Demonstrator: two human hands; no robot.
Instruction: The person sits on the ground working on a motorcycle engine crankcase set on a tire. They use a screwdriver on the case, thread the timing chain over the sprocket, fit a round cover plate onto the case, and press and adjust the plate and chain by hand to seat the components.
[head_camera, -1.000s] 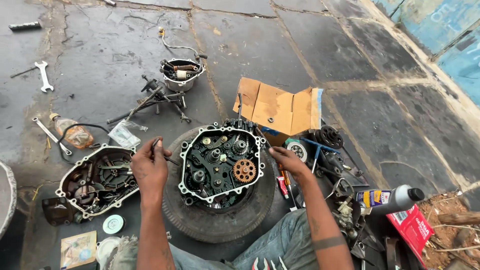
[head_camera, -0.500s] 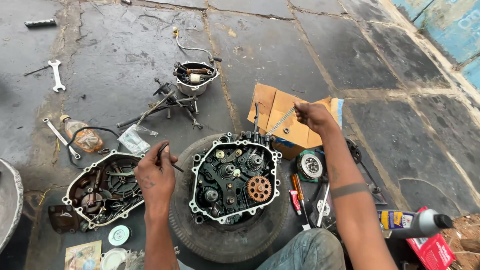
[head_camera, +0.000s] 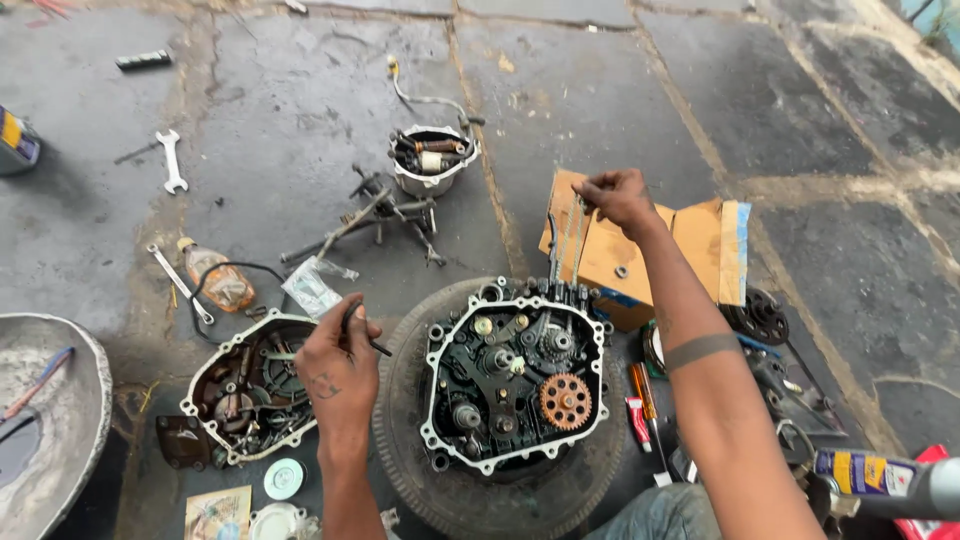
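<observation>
Stained stone paving (head_camera: 300, 150) is being used as a workshop floor, where an open engine case (head_camera: 515, 375) is being propped on a worn tyre (head_camera: 400, 450). A thin chain (head_camera: 572, 235) is being lifted over it, pinched in the right hand (head_camera: 615, 198), while a slim dark tool (head_camera: 365, 335) is being gripped in the left hand (head_camera: 338, 365). Should that pinch loosen, the chain is likely being risked among the exposed gears.

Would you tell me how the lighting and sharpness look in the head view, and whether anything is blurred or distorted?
Head view: soft, even daylight, faint shadows, no harsh glare. The engine case on the tyre is sharp; the right hand and the chain hanging from it look slightly soft. The left hand is clear. The spray can near the edge looks stretched by the wide lens.
</observation>
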